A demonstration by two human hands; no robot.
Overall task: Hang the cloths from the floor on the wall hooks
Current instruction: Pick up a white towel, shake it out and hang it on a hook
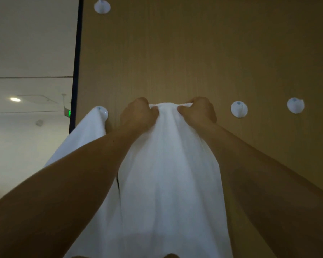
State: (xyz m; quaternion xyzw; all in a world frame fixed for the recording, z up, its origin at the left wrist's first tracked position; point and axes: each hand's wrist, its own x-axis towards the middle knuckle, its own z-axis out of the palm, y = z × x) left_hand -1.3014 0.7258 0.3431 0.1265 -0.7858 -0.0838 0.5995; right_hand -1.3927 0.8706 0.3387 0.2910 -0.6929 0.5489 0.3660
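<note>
Between hooks (239, 108), hands (138, 114) (198, 112) pinching cloth's (172, 164) top edge

cloth (168, 164) white soft terry, matt | wall (194, 53) wood-grain, matt | hooks (239, 109) white glossy plastic

white towel (168, 164): top edge bunched in left hand (138, 114) and right hand (199, 112), draping down wood wall (194, 53). second white towel (86, 138) hangs on left hook (103, 112). near right hook (239, 109), far right hook (295, 105), upper hook (102, 6) bare.
</note>
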